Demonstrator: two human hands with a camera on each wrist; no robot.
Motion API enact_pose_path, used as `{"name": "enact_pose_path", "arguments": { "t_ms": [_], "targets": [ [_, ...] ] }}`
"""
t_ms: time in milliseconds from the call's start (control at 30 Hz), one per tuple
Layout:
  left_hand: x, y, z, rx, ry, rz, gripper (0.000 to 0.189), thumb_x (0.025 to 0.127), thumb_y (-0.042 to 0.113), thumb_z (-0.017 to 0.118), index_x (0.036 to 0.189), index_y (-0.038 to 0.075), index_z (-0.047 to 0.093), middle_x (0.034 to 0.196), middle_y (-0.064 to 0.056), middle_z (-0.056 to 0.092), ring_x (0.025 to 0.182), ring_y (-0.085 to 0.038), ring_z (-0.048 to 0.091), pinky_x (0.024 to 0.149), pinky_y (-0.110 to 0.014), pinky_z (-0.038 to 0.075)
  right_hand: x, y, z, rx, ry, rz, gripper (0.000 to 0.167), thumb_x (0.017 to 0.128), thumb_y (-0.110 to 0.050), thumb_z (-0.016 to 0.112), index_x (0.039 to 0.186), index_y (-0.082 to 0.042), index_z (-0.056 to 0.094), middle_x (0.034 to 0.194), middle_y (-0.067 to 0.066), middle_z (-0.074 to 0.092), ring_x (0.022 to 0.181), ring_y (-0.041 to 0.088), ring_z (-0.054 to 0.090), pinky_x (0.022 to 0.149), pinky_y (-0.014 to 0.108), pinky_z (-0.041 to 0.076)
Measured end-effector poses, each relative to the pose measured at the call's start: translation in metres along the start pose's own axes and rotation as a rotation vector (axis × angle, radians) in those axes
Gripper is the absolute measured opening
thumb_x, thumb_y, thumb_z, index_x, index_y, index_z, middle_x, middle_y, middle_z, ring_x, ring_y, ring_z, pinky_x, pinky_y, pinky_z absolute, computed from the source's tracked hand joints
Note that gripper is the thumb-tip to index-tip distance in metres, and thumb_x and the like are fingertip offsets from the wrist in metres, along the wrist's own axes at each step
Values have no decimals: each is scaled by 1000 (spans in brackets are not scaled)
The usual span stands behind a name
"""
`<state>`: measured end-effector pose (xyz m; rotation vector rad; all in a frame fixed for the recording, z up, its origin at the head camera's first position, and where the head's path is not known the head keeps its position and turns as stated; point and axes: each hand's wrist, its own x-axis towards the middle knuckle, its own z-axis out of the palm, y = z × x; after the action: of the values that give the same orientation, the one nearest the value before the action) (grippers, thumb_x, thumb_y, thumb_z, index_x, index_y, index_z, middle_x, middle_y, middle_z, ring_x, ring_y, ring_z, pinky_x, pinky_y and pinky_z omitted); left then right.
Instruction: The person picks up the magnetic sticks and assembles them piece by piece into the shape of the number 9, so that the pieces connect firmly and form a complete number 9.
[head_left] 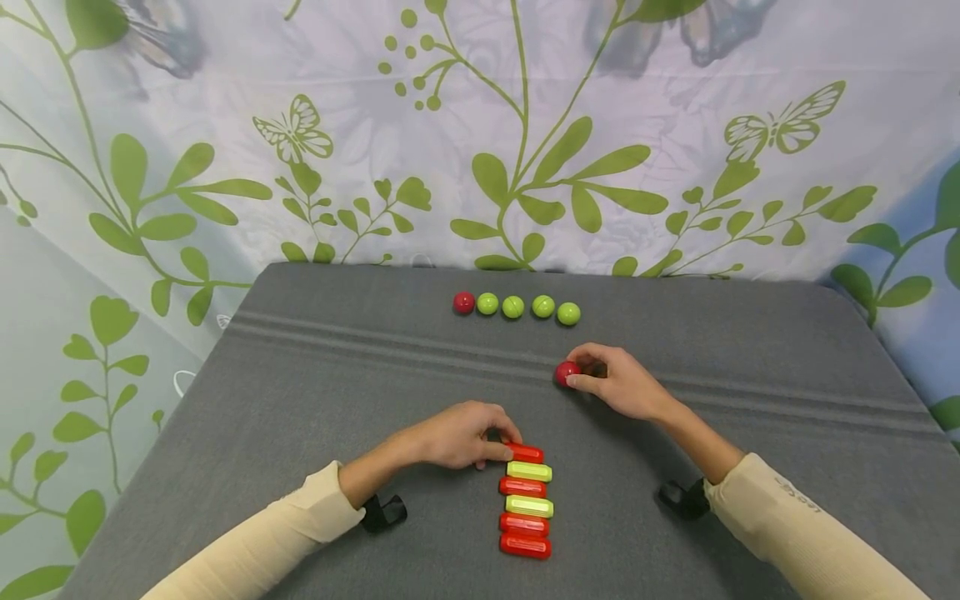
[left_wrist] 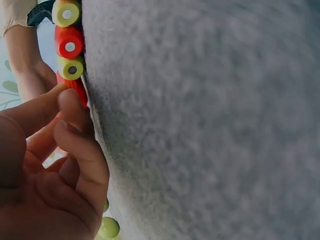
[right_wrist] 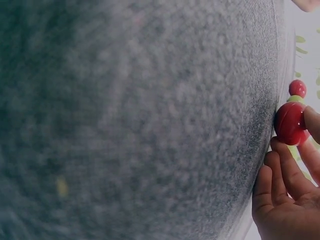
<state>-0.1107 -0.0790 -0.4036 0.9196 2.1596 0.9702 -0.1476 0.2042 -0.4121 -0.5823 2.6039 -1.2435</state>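
Note:
My left hand (head_left: 461, 437) pinches the end of a red faceted cylinder (head_left: 527, 453) between thumb and finger, at the far end of a column of similar pieces. In the left wrist view that red piece lies against the cloth, partly covered by fingertips. Below it in the head view come a yellow-green cylinder (head_left: 529, 472) and several more, red and yellow-green. My right hand (head_left: 626, 383) holds a glossy red ball (head_left: 566, 373) between thumb and fingers, low over or on the cloth. The right wrist view shows this red ball (right_wrist: 290, 122) close to the surface.
A row stands farther back: one red ball (head_left: 464, 302) at its left end, then several green balls (head_left: 513, 307). Grey cloth (head_left: 337, 400) covers the table. Behind it hangs a leaf-patterned curtain (head_left: 420, 200). Dark straps (head_left: 384, 513) sit at both wrists.

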Motion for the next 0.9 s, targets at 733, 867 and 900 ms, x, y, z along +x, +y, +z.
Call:
{"name": "enact_pose_path", "arguments": {
  "t_ms": [733,867,900],
  "targets": [
    [32,-8,-29,-114,297,-13,20,98,15,63,117,8,65,104,-5,63,52,-19,62,46,-31,49,-1,2,0,14,-9,-15,21,94,-15,69,111,-4,64,95,5,64,83,21,57,70,34,47],
    [40,-10,-33,-126,316,-15,20,97,14,65,116,8,66,104,-5,63,54,-19,62,45,-30,48,-1,2,0,17,-9,-12,20,94,-15,69,111,-4,64,94,5,64,81,21,57,70,34,47],
    [42,-9,-34,-124,314,-17,20,97,13,65,116,8,66,105,-5,63,54,-19,62,45,-30,48,-2,2,-1,16,-8,-10,20,94,-15,69,111,-4,64,94,5,63,82,21,57,70,34,47]
  ]
}}
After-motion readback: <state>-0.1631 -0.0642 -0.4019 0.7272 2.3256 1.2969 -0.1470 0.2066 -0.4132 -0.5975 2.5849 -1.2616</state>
